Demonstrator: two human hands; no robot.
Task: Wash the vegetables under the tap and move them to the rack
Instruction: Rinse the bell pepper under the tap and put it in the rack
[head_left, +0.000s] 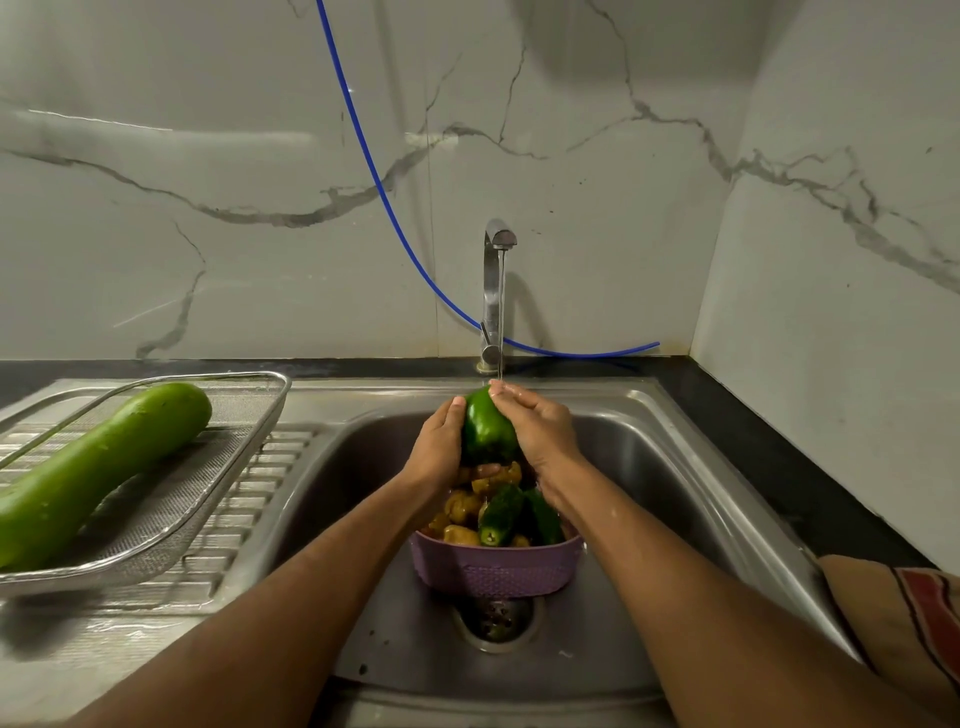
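Head view, going left to right: over at about 9 o'clock you've got the rack (249, 395) sitting on the draining board (270, 467), and the long green gourd (98, 467) is lying in it, so that one looks done. Dead centre is the sink (675, 467), with the tap (496, 291) at 12 o'clock running a thin stream straight down.

Your left hand (439, 441) is wrapped around the left side of the green pepper (485, 431), fingers curled on it, and your right hand (540, 426) grips the other side with the fingertips up at the top, right where the water lands. So both hands are closed around that pepper, held just above the purple basket (493, 569). The basket sits in the sink at 6 o'clock from the pepper, right over the drain (496, 616), and it holds more vegetables: a couple of dark green ones (501, 514) and some yellowish pieces (460, 506). Can't tell exactly what those are.

Tips for this bit, just my take: roll the pepper in your palms so the stream hits every side, not only the top. Rub around the stem end, since dirt likes to hide there. Wet peppers are slick, so keep both hands on it and keep it low over the basket. If it slips, it lands there and not in the sink. Give it a shake before you swing it to the rack at 9 o'clock.

Far right at 4 o'clock, there's a striped cloth (914, 613) on the dark counter (753, 441).
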